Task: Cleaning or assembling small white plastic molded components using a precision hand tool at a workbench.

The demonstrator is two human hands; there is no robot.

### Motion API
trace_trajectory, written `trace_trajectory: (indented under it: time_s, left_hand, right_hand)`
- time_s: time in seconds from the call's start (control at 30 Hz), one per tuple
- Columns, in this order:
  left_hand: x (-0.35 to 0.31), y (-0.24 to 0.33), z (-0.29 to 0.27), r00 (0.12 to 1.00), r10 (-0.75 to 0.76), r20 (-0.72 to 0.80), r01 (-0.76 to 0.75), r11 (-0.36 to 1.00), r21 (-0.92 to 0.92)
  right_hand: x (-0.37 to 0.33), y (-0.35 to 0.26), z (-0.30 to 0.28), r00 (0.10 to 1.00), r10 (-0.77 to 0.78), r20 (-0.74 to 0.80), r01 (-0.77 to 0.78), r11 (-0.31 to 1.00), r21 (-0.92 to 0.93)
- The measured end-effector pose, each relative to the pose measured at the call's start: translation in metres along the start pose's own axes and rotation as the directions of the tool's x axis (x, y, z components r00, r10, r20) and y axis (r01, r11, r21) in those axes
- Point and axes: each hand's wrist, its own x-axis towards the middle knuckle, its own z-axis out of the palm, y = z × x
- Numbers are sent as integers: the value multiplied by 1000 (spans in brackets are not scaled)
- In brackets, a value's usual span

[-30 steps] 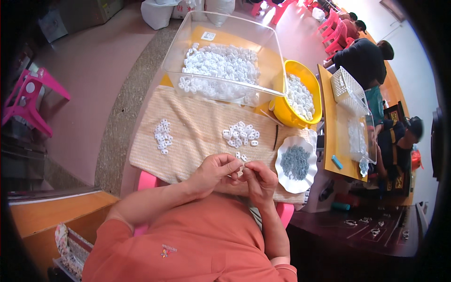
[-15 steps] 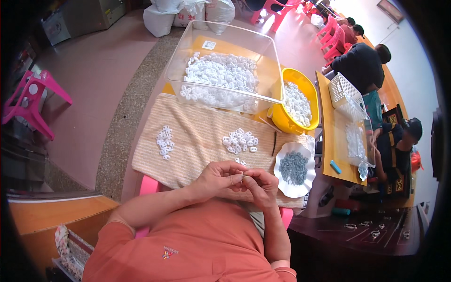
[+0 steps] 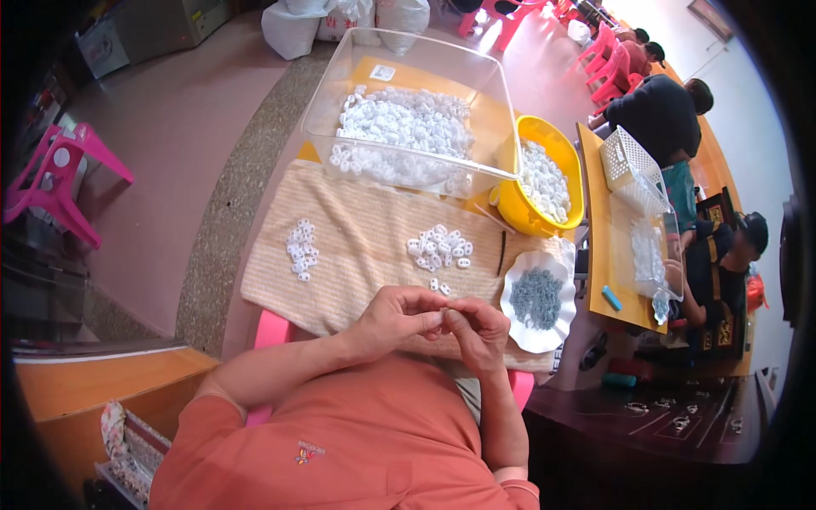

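With left fingers [image 3: 425,323] and right fingers [image 3: 461,325] pinched together, cannot tell on what, apparently doing fine handwork near white pieces [image 3: 434,284], next needing steady alignment.

Surroundings, left to right:
Pink stool [image 3: 64,183] on floor; white sacks [image 3: 289,32] up top; perforated white basket [image 3: 631,170] and teal cylinder [image 3: 611,297] on side table [image 3: 606,246].
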Motion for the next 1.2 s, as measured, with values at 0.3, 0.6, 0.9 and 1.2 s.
trace_trajectory:
  time_s: [0.3,0.6,0.9,1.2]
  left_hand:
    - [0,-5,-2,998,-53,-14,53,999,-1]
    - [2,-11,-4,991,-132,-7,130,982,-135]
    - [-1,-6,-1,975,-220,14,210,909,-359]
    - [0,-3,-4,969,-245,39,242,902,-356]
  right_hand:
    - [-5,16,4,983,-138,-121,104,963,-248]
    - [0,8,11,980,-137,-141,84,942,-326]
    - [-5,12,11,980,-115,-165,70,964,-258]
    - [-1,9,13,984,-63,-164,40,989,-144]
